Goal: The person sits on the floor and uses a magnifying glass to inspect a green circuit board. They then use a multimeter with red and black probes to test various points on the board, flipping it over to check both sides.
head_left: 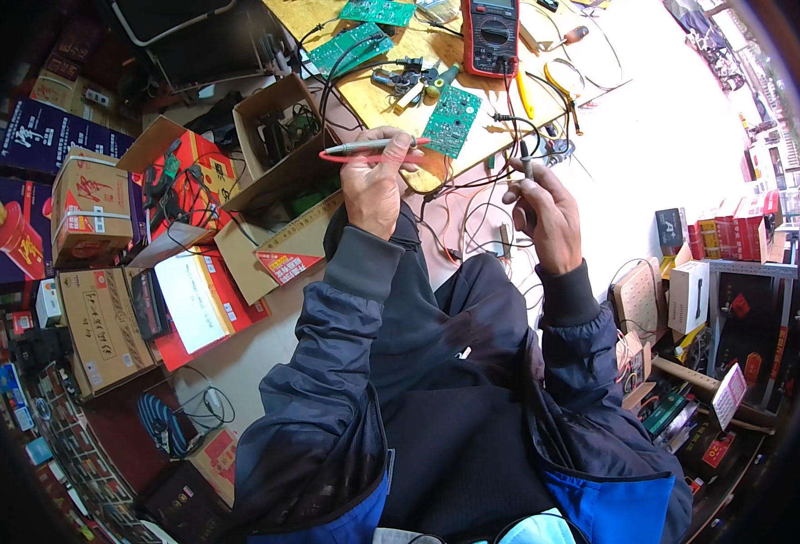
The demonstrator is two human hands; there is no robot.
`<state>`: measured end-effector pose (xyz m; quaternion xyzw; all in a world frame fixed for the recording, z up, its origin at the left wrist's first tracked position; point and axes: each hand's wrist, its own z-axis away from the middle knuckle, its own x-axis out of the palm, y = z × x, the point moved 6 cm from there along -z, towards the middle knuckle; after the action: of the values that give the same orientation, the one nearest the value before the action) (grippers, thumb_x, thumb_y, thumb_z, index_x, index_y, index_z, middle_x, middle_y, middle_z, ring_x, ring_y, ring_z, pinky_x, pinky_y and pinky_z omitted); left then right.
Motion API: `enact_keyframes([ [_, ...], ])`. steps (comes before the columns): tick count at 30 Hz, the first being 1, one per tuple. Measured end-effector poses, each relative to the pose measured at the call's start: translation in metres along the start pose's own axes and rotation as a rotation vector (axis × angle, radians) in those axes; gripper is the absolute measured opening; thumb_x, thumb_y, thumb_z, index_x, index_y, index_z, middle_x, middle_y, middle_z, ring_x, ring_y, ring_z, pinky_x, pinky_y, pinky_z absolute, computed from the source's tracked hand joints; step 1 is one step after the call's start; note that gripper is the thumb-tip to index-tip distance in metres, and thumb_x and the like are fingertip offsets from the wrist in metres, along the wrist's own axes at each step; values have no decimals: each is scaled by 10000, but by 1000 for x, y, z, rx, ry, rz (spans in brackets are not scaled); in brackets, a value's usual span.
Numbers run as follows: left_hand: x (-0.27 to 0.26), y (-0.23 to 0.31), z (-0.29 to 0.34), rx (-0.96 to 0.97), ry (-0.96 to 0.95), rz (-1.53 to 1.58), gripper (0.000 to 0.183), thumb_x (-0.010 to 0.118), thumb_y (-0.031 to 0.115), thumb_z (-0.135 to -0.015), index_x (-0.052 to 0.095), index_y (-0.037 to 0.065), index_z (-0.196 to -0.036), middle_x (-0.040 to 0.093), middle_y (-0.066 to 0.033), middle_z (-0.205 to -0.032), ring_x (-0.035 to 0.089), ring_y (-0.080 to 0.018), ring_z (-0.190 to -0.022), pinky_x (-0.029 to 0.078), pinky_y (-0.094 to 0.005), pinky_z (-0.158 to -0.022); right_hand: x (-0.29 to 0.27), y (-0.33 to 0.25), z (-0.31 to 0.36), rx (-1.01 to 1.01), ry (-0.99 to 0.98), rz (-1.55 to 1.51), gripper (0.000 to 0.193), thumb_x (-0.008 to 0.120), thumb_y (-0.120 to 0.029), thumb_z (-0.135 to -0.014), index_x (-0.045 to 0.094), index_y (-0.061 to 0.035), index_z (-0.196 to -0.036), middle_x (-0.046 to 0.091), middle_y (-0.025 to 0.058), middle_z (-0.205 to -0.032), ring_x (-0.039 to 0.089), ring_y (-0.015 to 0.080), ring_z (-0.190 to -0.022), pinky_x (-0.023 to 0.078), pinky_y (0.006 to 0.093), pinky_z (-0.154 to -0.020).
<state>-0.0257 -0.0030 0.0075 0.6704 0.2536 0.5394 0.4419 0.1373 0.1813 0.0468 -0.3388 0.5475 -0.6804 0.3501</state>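
Note:
My left hand is closed around a slim grey-and-red test probe, its red end pointing toward a green circuit board at the table's near edge. A red lead runs along below the probe. My right hand pinches a dark test probe, held upright to the right of the board. Whether either tip touches anything cannot be made out. Beyond the board lies a red-and-black multimeter with leads coming from its lower end.
On the yellow wooden table lie more green boards, a green-handled tool, yellow-handled pliers and a screwdriver. Loose cables hang off the near edge. An open carton and stacked boxes stand left; shelves with goods stand right.

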Motion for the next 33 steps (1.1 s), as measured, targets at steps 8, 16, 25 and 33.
enact_keyframes([
  [8, 0, -4, -4, 38, 7, -2, 127, 740, 81, -1002, 691, -14, -1072, 755, -114, -1007, 734, -169, -882, 610, -286, -840, 0, -11, 33, -157, 6, -69, 446, 462, -31, -1071, 512, 4, -1513, 705, 131, -987, 563, 78, -558, 436, 191, -462],
  [16, 0, -6, -5, 84, -4, 1, 128, 749, 66, -993, 699, -24, -1068, 756, -112, -1020, 740, -177, -899, 618, -292, -856, -3, -6, 36, -150, -85, -235, 397, 478, -111, -1043, 590, 38, -1394, 728, 225, -1104, 745, 245, -808, 577, 297, -621],
  [25, 0, -9, -4, 94, -10, -41, 140, 747, 65, -995, 706, -37, -1082, 763, -121, -999, 737, -173, -884, 607, -282, -851, -5, -8, 35, -237, -3, -174, 375, 658, -55, -1025, 559, 19, -1379, 754, 204, -1074, 769, 266, -932, 592, 299, -715],
  [33, 6, -6, 1, 146, -56, -133, 129, 727, 34, -1001, 704, -36, -1107, 750, -106, -1017, 714, -160, -885, 580, -284, -860, -7, -4, 27, -307, 106, -63, 368, 579, -249, -1121, 656, 40, -1335, 738, 146, -1042, 720, 185, -808, 565, 289, -685],
])
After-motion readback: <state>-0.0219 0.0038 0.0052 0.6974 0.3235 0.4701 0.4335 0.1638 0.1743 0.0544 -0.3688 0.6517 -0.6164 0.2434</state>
